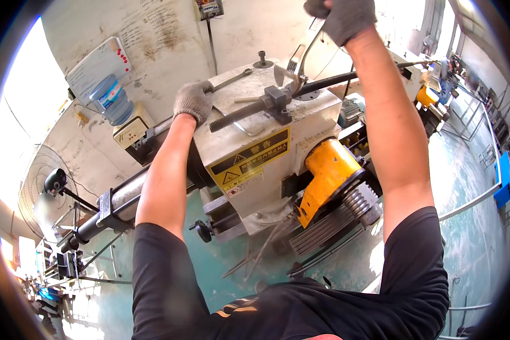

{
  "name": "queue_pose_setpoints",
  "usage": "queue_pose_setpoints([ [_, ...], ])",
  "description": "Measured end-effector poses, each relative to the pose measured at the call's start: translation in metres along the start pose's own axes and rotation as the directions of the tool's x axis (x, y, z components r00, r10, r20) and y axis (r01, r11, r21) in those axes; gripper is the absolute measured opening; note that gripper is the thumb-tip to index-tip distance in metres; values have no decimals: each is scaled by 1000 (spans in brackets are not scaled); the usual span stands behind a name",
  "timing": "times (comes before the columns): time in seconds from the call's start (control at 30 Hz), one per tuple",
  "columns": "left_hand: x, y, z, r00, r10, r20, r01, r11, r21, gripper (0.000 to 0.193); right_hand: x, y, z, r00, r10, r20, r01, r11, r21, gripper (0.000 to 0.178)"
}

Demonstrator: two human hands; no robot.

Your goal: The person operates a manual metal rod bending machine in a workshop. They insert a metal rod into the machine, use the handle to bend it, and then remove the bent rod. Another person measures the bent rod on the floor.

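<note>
My left hand (194, 102), in a grey knit glove, is curled at the left edge of the pale machine housing (214, 148). Its fingers close on the near end of a wrench (232, 80), which lies across the housing's top. High at the upper edge, my gloved right hand (350, 21) is closed; what it grips is hidden. Below it, a curved dark lever (310, 54) rises from the housing near a metal fork-shaped piece (294, 58). A threaded rod (238, 116) runs through a dark clamp block (277, 105). A bent hex key (245, 129) lies in front.
An orange guard (330, 173) and a ribbed pulley (361, 203) with belts project from the front. A long bar (374, 72) extends right. At left stand a large water bottle (112, 100), a fan (42, 187) and a thick cylinder (127, 195).
</note>
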State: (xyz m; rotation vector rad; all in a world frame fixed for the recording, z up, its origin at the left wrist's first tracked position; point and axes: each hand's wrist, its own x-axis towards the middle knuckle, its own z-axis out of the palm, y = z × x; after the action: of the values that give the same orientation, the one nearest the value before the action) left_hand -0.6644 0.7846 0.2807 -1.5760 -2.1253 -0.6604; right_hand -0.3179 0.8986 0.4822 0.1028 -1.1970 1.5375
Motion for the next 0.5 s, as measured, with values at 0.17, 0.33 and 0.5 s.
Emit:
queue_pose_setpoints([
  [0.17,9,14,4,998,11,65,-7,998,-68,23,-23,11,17,993,-83,-85,69,986,-153,36],
  [0.33,17,18,1,994,-15,108,30,989,-148,26,-32,16,3,996,-68,-55,60,988,-141,34],
  [0.5,19,-6,25,998,41,43,-35,992,-119,27,-103,18,48,923,-314,-221,252,930,-269,28],
])
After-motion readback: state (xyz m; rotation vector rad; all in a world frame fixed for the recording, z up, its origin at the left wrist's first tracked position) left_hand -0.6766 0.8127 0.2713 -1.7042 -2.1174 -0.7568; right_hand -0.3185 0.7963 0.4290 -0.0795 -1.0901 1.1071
